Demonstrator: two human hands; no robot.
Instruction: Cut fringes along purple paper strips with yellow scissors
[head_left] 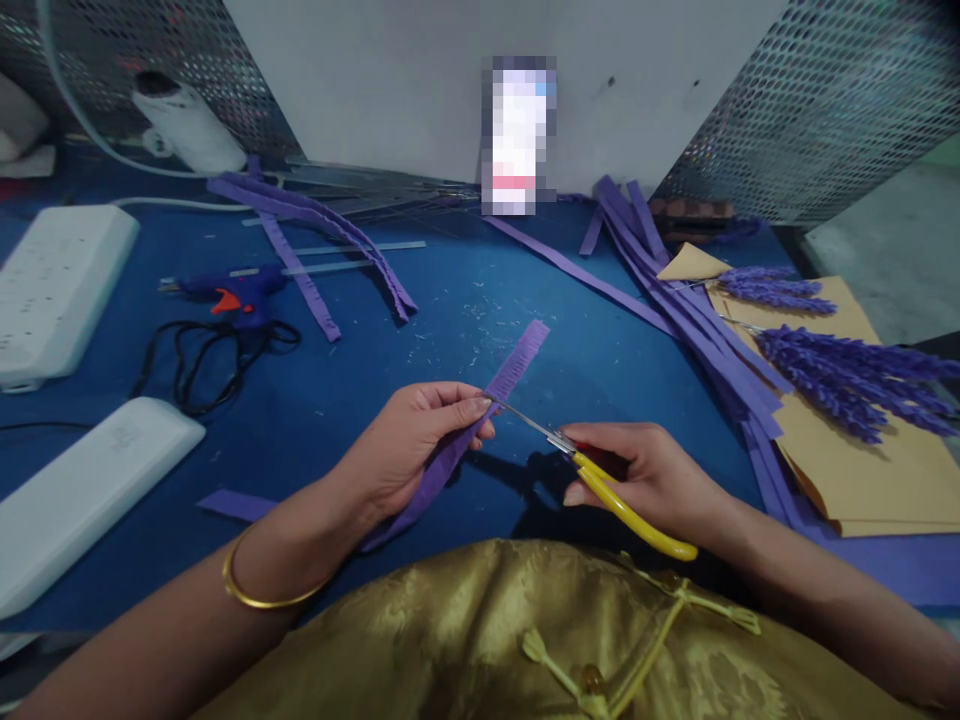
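My left hand pinches a long purple paper strip between thumb and fingers, holding it just above the blue table. The strip's far half shows a fringe of fine cuts; its near end trails down past my wrist. My right hand grips yellow-handled scissors, whose thin blades point left and meet the strip's edge right at my left fingertips. A gold bangle circles my left wrist.
Purple strips lie in a heap at right and a curved bundle at back left. Finished lavender sprigs rest on brown paper. A blue glue gun, its black cord, two white power strips and a white bottle sit left.
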